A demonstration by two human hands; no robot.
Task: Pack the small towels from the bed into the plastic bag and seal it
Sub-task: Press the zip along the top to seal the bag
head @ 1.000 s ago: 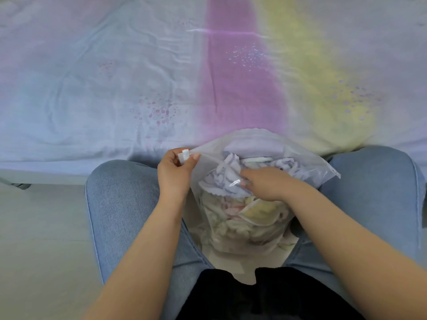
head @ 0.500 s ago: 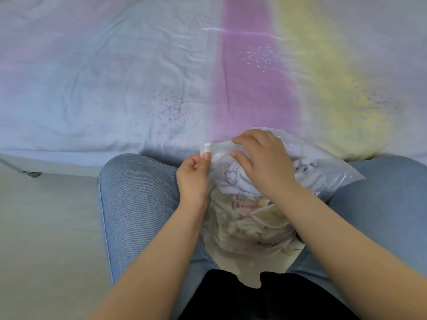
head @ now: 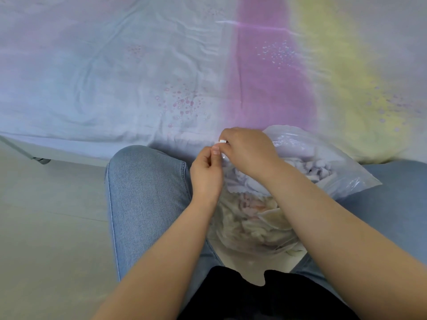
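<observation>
Pastel bedsheet (head: 115, 77) behind, jeans-clad knees in front. Between the knees, plastic bag (head: 307, 158) stuffed with small towels (head: 251, 218). Left hand (head: 206, 175) pinching the bag's left corner; right hand (head: 248, 150) pinching the white slider (head: 222, 141).

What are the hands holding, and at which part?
Both hold the bag at its top left corner: the right hand pinches the white slider, the left hand pinches the edge below it.

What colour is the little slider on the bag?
White, seen in the head view: the slider on the plastic bag.
</observation>
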